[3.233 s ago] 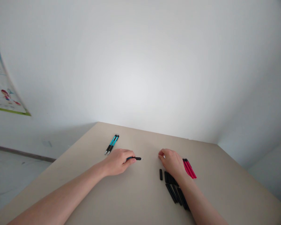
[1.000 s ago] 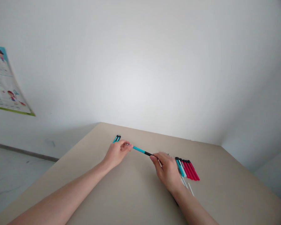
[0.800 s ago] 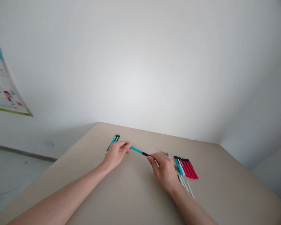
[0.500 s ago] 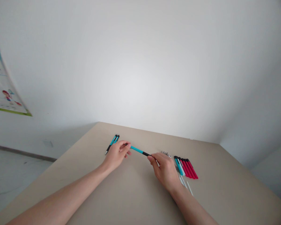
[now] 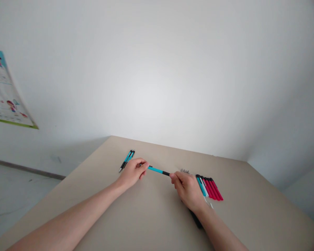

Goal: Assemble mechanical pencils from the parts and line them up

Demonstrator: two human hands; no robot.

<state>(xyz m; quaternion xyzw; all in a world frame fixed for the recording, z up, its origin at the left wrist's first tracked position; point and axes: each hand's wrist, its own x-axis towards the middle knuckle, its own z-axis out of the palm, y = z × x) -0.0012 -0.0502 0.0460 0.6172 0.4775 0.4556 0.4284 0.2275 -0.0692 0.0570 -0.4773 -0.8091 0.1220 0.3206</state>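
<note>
A teal pen with a black grip (image 5: 157,170) is held level above the beige table (image 5: 146,216) between both hands. My left hand (image 5: 132,172) pinches its left end with closed fingers. My right hand (image 5: 188,190) is closed around its black right end. Two finished teal pens (image 5: 127,160) lie side by side just beyond my left hand. To the right of my right hand lies a row of pen barrels, teal, white and red (image 5: 209,188).
Small silver springs (image 5: 185,171) lie behind my right hand. Black pen parts (image 5: 196,219) show under my right wrist, with thin white refills (image 5: 208,203) beside it. A wall stands behind the table. A poster (image 5: 5,97) hangs far left.
Earlier my left hand held a black grip part alone and the right hand rested near the black parts. Now both hands hold one teal pen, which has shifted slightly right in the last second.
</note>
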